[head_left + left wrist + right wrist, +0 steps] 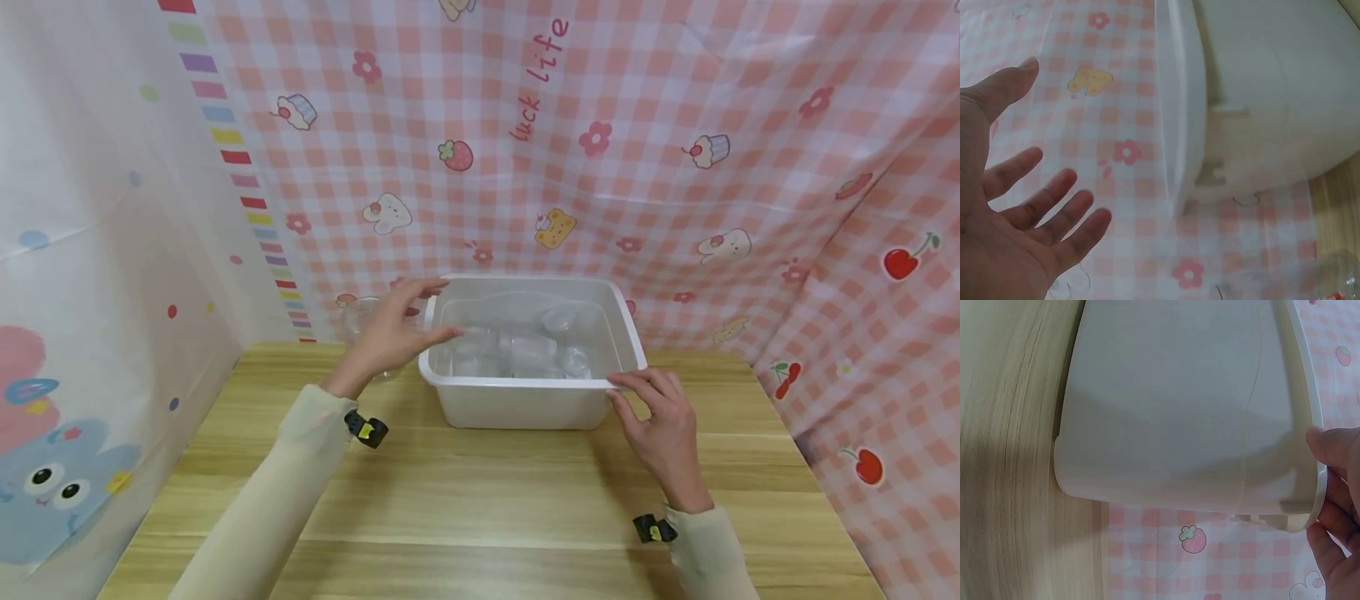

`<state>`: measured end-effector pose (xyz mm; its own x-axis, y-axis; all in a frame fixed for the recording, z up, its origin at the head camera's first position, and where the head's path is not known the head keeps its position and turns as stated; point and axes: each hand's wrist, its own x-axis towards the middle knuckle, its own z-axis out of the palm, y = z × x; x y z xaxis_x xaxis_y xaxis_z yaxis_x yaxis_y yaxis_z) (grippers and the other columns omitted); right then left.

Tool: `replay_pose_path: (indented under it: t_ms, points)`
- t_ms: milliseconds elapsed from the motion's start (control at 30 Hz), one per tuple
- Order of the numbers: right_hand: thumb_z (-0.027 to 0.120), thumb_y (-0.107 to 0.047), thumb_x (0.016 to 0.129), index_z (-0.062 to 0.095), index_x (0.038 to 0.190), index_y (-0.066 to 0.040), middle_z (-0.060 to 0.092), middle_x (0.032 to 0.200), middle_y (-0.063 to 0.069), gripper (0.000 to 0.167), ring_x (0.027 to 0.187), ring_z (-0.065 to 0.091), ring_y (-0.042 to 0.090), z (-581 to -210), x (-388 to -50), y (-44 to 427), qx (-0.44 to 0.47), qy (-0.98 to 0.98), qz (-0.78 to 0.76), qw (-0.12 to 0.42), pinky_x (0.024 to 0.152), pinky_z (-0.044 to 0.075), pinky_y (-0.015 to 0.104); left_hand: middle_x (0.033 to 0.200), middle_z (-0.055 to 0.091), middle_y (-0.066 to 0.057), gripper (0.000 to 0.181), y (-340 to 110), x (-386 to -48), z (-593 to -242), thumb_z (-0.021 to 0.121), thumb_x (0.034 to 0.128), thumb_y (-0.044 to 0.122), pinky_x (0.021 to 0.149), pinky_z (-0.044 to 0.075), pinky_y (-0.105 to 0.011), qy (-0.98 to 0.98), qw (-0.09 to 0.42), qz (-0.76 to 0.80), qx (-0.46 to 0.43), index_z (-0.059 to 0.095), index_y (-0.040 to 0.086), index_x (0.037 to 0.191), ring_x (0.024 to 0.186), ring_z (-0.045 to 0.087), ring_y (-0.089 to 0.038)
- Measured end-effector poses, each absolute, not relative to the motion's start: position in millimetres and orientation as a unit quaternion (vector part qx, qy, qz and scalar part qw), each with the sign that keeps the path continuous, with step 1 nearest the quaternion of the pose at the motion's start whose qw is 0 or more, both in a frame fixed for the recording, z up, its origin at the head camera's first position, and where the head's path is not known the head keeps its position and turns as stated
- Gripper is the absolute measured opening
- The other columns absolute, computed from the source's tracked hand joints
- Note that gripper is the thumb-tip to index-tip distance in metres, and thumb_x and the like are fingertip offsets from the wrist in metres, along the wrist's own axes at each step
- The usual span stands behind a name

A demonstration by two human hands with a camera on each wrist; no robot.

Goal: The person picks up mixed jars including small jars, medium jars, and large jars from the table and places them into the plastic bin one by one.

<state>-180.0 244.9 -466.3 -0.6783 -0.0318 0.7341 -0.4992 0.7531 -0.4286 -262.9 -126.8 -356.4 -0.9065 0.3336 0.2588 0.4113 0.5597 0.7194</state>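
A white plastic tub stands on the wooden table, with several clear, see-through containers lying in it; their exact kind is hard to tell. My left hand hovers by the tub's left rim with its fingers spread. In the left wrist view that hand holds nothing and is apart from the tub wall. At the front right corner my right hand pinches the rim. The right wrist view shows this hand with thumb and fingers on either side of the rim.
Behind my left hand, left of the tub, stands another clear container, partly hidden. A pink checked cloth hangs close behind the tub, and a white printed cloth hangs at the left. The wooden table extends in front.
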Motion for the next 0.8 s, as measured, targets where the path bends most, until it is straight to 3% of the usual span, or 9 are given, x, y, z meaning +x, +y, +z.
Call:
replay_pose_path:
  t_ms: [400, 567, 800]
  points:
    - [0.085, -0.008, 0.082, 0.08, 0.105, -0.01, 0.073, 0.105, 0.008, 0.023, 0.091, 0.055, 0.023, -466.0, -179.8, 244.6, 0.156, -0.858, 0.316, 0.375, 0.075, 0.04, 0.025, 0.159, 0.042, -0.008, 0.098, -152.3, -263.3, -369.9, 0.088, 0.0759, 0.052, 0.118, 0.035, -0.065, -0.897, 0.137, -0.389, -0.155, 0.04, 0.026, 0.157, 0.146, 0.041, -0.033]
    - [0.086, -0.005, 0.081, 0.079, 0.104, -0.009, 0.072, 0.103, 0.008, 0.024, 0.09, 0.055, 0.023, -467.2, -181.0, 245.2, 0.159, -0.853, 0.318, 0.381, 0.074, 0.039, 0.026, 0.162, 0.038, -0.007, 0.099, -159.6, -264.2, -378.0, 0.088, 0.0757, 0.052, 0.119, 0.033, -0.065, -0.899, 0.151, -0.385, -0.144, 0.037, 0.029, 0.158, 0.149, 0.036, -0.031]
    - [0.085, -0.007, 0.082, 0.079, 0.105, -0.01, 0.072, 0.104, 0.008, 0.023, 0.092, 0.055, 0.023, -466.4, -180.6, 244.9, 0.154, -0.86, 0.315, 0.371, 0.076, 0.04, 0.025, 0.163, 0.034, -0.013, 0.107, -172.0, -266.0, -388.6, 0.091, 0.0739, 0.047, 0.12, 0.031, -0.066, -0.897, 0.155, -0.396, -0.119, 0.033, 0.023, 0.16, 0.149, 0.034, -0.036]
